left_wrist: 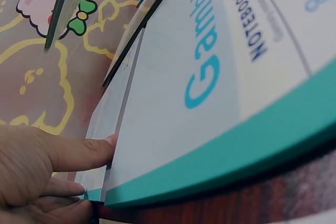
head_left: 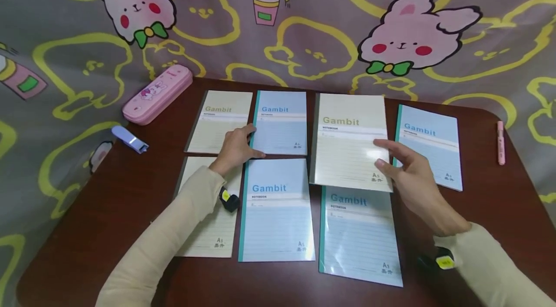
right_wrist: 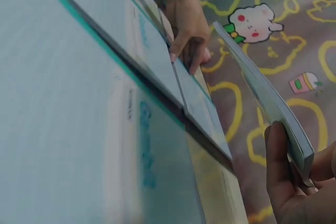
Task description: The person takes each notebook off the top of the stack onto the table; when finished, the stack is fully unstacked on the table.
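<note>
My right hand [head_left: 414, 179] pinches the right edge of a cream Gambit notebook [head_left: 347, 157] between thumb and fingers. In the right wrist view this notebook [right_wrist: 281, 114] is raised off the table and seen edge-on. It partly covers a blue notebook [head_left: 360, 244] in front. At the back, my left hand [head_left: 236, 145] touches the green spine of another blue notebook [head_left: 280, 128] near its lower left corner. The left wrist view shows the left thumb [left_wrist: 86, 153] stretched against a notebook edge; the other fingers are partly hidden.
Cream notebooks [head_left: 226, 123] [head_left: 217, 234] lie at left, the front one partly under the left sleeve. Blue notebooks lie front middle [head_left: 278, 225] and far right [head_left: 430, 128]. A pink pencil case [head_left: 158, 94], a blue clipper-like object [head_left: 130, 139] and a pink marker [head_left: 501, 143] lie near the table's edges.
</note>
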`<state>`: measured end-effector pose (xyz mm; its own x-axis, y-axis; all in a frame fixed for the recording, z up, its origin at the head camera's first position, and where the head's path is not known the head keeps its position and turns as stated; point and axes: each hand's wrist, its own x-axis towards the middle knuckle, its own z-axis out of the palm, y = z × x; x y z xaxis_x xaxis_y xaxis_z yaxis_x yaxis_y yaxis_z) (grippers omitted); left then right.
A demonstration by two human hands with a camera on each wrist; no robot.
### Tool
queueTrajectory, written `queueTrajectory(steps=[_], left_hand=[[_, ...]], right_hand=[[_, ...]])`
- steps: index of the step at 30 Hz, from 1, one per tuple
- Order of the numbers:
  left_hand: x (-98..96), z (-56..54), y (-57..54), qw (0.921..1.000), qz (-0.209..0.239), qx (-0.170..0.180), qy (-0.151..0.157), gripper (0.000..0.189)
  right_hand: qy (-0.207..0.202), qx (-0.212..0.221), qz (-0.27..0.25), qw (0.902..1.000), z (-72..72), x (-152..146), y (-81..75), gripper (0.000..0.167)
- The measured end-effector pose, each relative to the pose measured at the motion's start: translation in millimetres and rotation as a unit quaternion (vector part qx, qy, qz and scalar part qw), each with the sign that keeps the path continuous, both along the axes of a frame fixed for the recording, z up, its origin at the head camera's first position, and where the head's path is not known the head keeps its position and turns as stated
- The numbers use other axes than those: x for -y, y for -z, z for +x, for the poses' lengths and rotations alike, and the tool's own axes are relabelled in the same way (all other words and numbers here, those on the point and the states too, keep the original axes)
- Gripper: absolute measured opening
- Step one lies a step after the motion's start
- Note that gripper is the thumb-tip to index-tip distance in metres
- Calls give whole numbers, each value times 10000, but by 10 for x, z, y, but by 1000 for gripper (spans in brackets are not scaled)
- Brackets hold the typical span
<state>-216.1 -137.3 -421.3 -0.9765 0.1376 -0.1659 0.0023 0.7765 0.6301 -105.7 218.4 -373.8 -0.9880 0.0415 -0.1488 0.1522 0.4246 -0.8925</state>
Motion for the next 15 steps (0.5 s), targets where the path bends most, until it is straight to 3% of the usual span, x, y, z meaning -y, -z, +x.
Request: queueTrajectory(steps=[5, 9, 15], left_hand=[[-1, -6, -27, 10000, 24, 3, 35, 90], [-5, -5, -31, 10000, 14, -5, 31, 91], [-5, 12, -54, 10000, -22, 40, 13, 90]], right_hand=[[149, 78, 883, 9959, 425, -391, 1, 48], [669, 387, 1588, 9843, 790, -653, 89, 49], [1289, 1122, 1582, 9725, 1263, -999, 286, 54]])
